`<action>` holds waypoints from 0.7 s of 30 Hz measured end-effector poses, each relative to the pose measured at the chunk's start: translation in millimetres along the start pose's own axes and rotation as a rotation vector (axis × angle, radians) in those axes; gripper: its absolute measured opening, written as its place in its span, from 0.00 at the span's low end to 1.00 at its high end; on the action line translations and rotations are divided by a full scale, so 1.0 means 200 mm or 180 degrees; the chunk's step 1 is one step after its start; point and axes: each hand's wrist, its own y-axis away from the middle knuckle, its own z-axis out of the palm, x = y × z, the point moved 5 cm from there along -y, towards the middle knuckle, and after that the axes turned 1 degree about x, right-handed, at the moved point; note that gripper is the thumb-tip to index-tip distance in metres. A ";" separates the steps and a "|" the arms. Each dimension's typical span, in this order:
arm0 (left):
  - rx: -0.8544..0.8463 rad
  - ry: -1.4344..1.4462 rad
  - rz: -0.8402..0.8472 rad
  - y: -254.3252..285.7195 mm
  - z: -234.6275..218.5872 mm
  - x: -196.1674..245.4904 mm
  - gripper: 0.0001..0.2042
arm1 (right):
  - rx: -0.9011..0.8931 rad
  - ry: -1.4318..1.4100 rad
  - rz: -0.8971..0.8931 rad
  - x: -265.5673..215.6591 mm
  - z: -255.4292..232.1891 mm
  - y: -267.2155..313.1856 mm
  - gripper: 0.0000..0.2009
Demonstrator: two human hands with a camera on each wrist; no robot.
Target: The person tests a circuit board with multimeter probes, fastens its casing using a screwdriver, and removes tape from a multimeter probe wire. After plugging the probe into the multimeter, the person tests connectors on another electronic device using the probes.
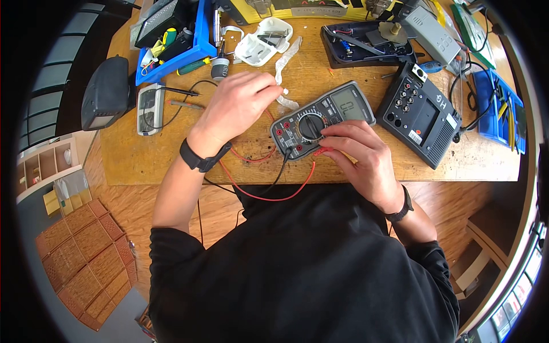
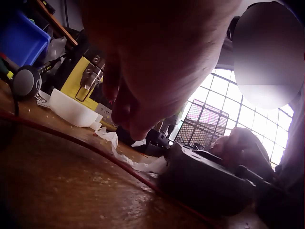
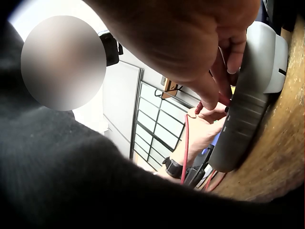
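Note:
A dark grey multimeter point(image 1: 311, 124) lies on the wooden bench, its display lit and a black lead point(image 1: 284, 160) plugged into its lower edge. My right hand point(image 1: 366, 160) is over its right side, fingertips at the rotary dial point(image 1: 311, 127), while it pinches the end of a red test lead point(image 3: 186, 143) by its red plug point(image 1: 323, 151). Left of the meter, my left hand point(image 1: 237, 106) is raised over the bench with its fingers bent together. A small white piece point(image 1: 286, 91) shows at its fingertips. Close below lies a crumpled white strip point(image 2: 143, 164).
An open white case point(image 1: 263, 43) holds small metal bits. Blue bins point(image 1: 200, 43) stand at left and right. To the right lies a black device with sockets point(image 1: 420, 114); a dark tray of parts point(image 1: 366, 46) sits behind. A small clear-lidded box point(image 1: 150, 108) lies left.

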 end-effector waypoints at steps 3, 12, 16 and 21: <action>-0.0390 -0.0176 0.0040 0.01 0.04 0.00 0.07 | 0.0012 -0.0031 0.0011 0.00 0.00 0.00 0.11; -0.0112 0.0369 -0.0276 0.02 0.07 -0.03 0.06 | 0.0008 -0.0041 0.0013 0.00 0.00 0.00 0.12; -0.0089 0.0409 -0.0379 0.02 0.08 -0.04 0.07 | 0.0019 -0.0040 -0.0010 0.00 0.00 0.00 0.12; -0.0075 0.0443 -0.0460 0.01 0.08 -0.05 0.12 | 0.0031 -0.0037 -0.0021 0.00 0.01 0.01 0.12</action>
